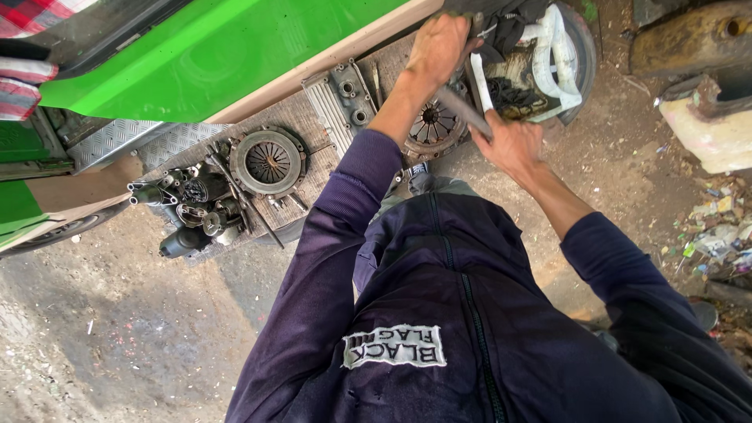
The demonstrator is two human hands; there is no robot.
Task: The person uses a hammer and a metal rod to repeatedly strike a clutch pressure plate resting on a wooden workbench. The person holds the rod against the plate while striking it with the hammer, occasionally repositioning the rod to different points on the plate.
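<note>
My left hand (437,45) reaches forward and grips a small dark part at the edge of a cut white container (560,59) full of tools and black cables. My right hand (509,141) is closed around the lower end of a long grey metal bar (462,110) that slants up towards the left hand. Just under the bar lies a round clutch pressure plate (432,125) with radial fingers. Both arms wear dark purple sleeves.
A wooden board (305,117) carries a second clutch cover (268,161), a ribbed metal cover (338,100), dark cylindrical parts (192,211) and loose rods. A green vehicle panel (211,55) runs behind it. Dirt ground surrounds; litter (717,231) lies at right.
</note>
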